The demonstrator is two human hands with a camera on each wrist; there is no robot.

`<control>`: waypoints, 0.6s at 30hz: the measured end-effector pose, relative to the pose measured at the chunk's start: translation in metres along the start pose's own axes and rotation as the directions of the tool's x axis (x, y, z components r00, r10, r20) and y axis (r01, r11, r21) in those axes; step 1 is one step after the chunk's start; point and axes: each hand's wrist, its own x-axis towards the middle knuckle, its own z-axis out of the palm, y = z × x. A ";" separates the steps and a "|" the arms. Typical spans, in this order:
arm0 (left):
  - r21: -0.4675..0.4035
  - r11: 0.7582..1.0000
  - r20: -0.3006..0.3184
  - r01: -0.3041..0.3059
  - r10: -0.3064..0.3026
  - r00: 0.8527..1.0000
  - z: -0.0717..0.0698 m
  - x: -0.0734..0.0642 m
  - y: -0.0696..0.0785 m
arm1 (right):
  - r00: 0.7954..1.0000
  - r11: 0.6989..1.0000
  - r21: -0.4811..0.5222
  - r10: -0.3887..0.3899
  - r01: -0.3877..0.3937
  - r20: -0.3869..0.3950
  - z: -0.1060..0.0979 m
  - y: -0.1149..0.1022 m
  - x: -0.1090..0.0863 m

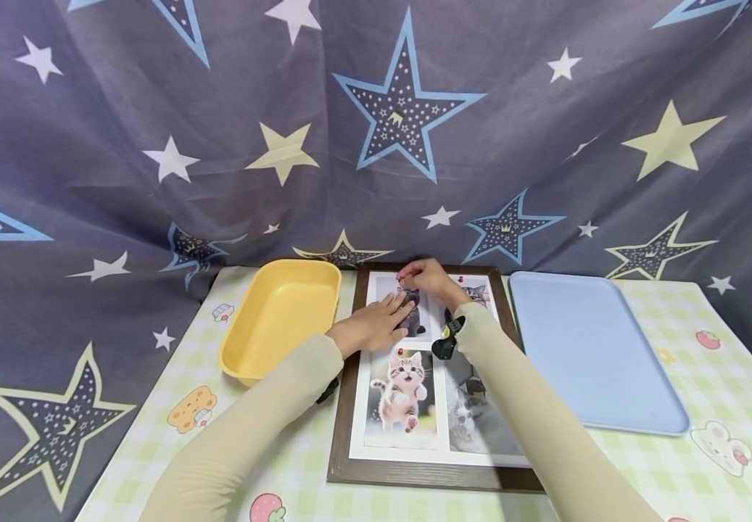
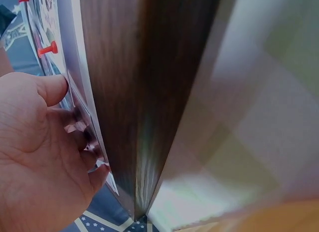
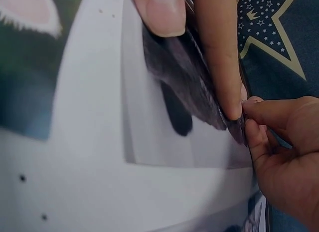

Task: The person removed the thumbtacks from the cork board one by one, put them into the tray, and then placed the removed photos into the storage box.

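A brown wooden frame (image 1: 415, 474) with a white board lies on the table, bearing several cat photos. My left hand (image 1: 376, 325) rests with extended fingers on the dark grey cat photo (image 1: 423, 319) at upper left. At that photo's top edge, my right hand (image 1: 431, 279) pinches a red push pin (image 1: 401, 278), mostly hidden by the fingertips. Another red push pin (image 1: 399, 351) sits atop the leaping kitten photo (image 1: 402, 399). A further push pin (image 1: 460, 279) tops the tabby photo (image 1: 478, 293). My right forearm partly covers the lower-right photo (image 1: 463, 420).
A yellow basin (image 1: 278, 319) stands left of the frame, and a light blue tray (image 1: 594, 355) lies on its right. The table wears a green checked cloth (image 1: 310, 464). Behind it hangs a dark star-patterned curtain (image 1: 376, 203).
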 end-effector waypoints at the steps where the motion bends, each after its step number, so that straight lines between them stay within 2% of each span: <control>1: 0.003 1.000 0.000 -0.001 0.001 1.000 0.000 0.000 0.000 | 1.000 1.000 -0.001 0.000 0.000 0.000 0.000 0.000 0.000; 18: -0.005 1.000 0.004 0.016 -0.016 1.000 -0.001 0.001 0.001 | 1.000 1.000 -0.015 -0.005 0.005 0.009 0.000 -0.001 -0.001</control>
